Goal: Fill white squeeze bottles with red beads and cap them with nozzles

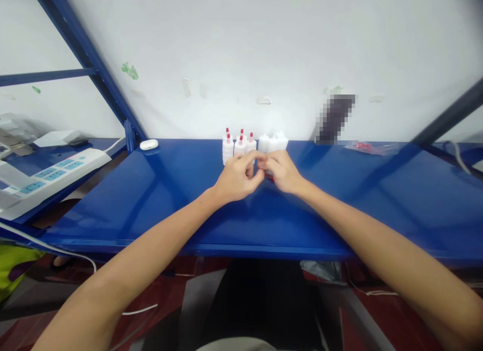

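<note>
My left hand [241,176] and my right hand [282,171] meet over the middle of the blue table, fingertips touching. Both are closed in a pinch, and whatever lies between the fingers is too small or hidden to make out. Just behind my left hand stand several white squeeze bottles [228,151] with red-tipped nozzles, upright and close together. Behind my right hand is a group of white bottles [277,142] showing no red tips, their lower parts partly covered by the hand. A small red piece [271,179] peeks out below my right fingers.
On the blue table [158,210], a white rounded case [149,145] lies at the back left. At the back right are a blurred-out dark object [335,119] leaning on the wall and a clear bag with red bits [365,148]. A power strip [56,175] sits far left.
</note>
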A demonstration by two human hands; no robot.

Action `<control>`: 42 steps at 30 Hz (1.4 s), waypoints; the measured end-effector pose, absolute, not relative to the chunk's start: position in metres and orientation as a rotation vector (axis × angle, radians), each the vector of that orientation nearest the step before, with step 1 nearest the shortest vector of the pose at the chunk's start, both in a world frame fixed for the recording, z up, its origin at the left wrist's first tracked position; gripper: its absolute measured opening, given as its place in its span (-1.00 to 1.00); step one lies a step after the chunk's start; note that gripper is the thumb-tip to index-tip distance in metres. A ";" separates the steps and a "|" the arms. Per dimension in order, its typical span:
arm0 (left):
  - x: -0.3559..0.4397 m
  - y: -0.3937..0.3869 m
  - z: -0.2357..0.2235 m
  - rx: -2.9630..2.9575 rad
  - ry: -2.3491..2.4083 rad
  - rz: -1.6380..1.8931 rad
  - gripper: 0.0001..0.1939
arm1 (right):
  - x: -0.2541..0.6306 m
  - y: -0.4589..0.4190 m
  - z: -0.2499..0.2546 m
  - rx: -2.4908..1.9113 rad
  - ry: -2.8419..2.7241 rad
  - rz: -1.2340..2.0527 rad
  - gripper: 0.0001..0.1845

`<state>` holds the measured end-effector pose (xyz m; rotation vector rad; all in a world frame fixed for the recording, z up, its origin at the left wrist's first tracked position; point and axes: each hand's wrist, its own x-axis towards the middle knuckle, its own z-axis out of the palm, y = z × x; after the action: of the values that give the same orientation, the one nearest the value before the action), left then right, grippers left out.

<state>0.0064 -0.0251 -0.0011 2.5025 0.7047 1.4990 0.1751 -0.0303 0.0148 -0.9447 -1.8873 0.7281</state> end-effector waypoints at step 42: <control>-0.008 0.004 -0.013 2.182 0.954 1.328 -0.75 | 0.212 -0.006 0.023 -1.237 -1.583 0.280 -0.62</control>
<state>-0.0076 0.0042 -0.0127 2.1823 0.9545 1.3283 0.2118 -0.0056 0.0231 -1.2374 -1.5833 0.2798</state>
